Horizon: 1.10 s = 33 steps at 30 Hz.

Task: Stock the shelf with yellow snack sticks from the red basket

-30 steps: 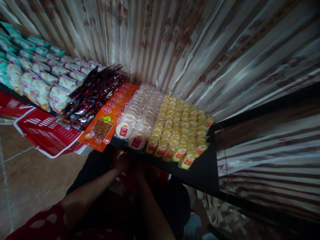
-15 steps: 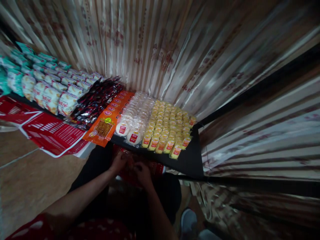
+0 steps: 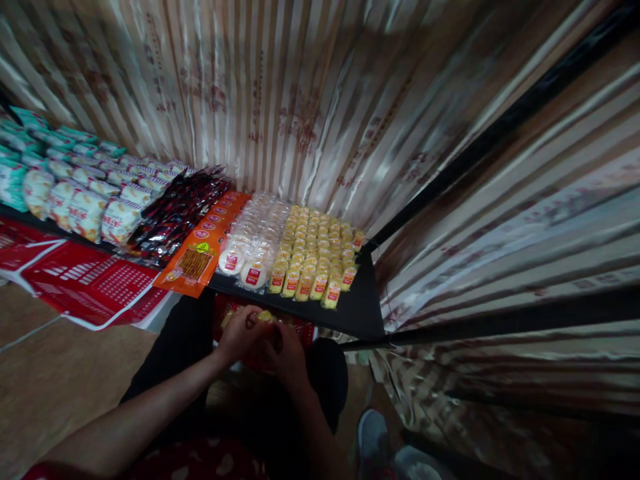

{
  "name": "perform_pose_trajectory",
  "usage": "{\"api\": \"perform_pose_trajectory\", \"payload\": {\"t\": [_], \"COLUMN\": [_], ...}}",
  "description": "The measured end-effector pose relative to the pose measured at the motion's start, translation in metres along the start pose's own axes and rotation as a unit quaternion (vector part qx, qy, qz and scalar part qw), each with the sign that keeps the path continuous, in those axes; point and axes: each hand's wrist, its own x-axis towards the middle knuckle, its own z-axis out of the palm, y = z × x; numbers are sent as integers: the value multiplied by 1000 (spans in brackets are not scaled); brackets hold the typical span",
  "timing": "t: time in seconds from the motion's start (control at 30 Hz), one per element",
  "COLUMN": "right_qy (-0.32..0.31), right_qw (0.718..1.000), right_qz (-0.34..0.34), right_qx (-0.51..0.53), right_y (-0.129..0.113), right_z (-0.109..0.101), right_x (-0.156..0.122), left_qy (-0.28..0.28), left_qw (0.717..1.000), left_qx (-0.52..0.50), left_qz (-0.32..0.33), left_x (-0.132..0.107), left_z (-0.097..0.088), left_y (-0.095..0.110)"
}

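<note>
Close together in front of the black shelf's edge, my left hand (image 3: 241,335) and my right hand (image 3: 287,353) are both closed around a small yellow snack packet (image 3: 265,316). Only part of the packet shows between my fingers. Under my hands, between my knees, is a dark red container or bag (image 3: 257,362) with some yellowish items at its left, too dim to make out. On the shelf just beyond stand rows of yellow snack packets (image 3: 305,267) with red and white labels, which look similar.
Left of the yellow rows lie clear-wrapped white round crackers (image 3: 250,247), an orange snack bag (image 3: 193,263), dark shiny packets (image 3: 175,213), white snack bags (image 3: 120,220) and teal bags (image 3: 13,183). The black shelf (image 3: 363,293) borders a striped curtain (image 3: 300,100). A red printed cover (image 3: 95,283) hangs below.
My hands have come up slightly from the red container, and a yellow packet now shows between them. The camera view has shifted, moving the shelf left in the picture.
</note>
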Motion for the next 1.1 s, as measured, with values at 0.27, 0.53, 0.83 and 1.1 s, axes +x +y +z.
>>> {"api": "perform_pose_trajectory", "payload": {"t": [0.27, 0.53, 0.83, 1.1], "right_qy": [129, 256, 306, 291], "right_qw": [989, 958, 940, 942], "right_qz": [31, 116, 139, 160], "right_qx": [-57, -65, -54, -55], "right_y": [14, 60, 92, 103], "right_z": [-38, -79, -106, -109], "right_x": [-11, -4, 34, 74], "left_qy": [-36, -122, -177, -187], "left_qw": [990, 973, 955, 958], "left_qx": [24, -32, -12, 85], "left_qz": [133, 195, 236, 199], "left_x": [3, 13, 22, 31], "left_z": [41, 98, 127, 131], "left_y": [60, 93, 112, 110]}}
